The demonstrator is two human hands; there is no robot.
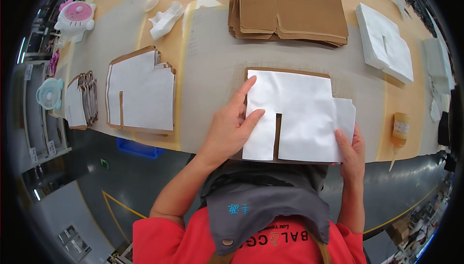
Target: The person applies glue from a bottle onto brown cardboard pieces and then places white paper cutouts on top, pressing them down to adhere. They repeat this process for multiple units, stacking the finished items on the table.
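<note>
A white slotted sheet (304, 99) lies over a brown piece of nearly the same outline, at the table's front edge before me. Brown shows along the top edge and through the narrow slot. My left hand (232, 124) holds the sheet's left side, thumb on the white face and index finger stretched to the upper left corner; its other fingers are partly hidden. At the lower right corner, my right hand (353, 153) grips the edge with the thumb on top and fingers round the side. Beyond lies a stack of brown slotted pieces (295, 5).
Left stands a stack of white-faced brown pieces (145, 90), with a fanned bunch (82, 99) farther left. At right are a pile of white sheets (386, 46) and a nozzle bottle of amber liquid (400, 128). A crumpled white piece (166, 20) and small fans (77, 16) lie far left.
</note>
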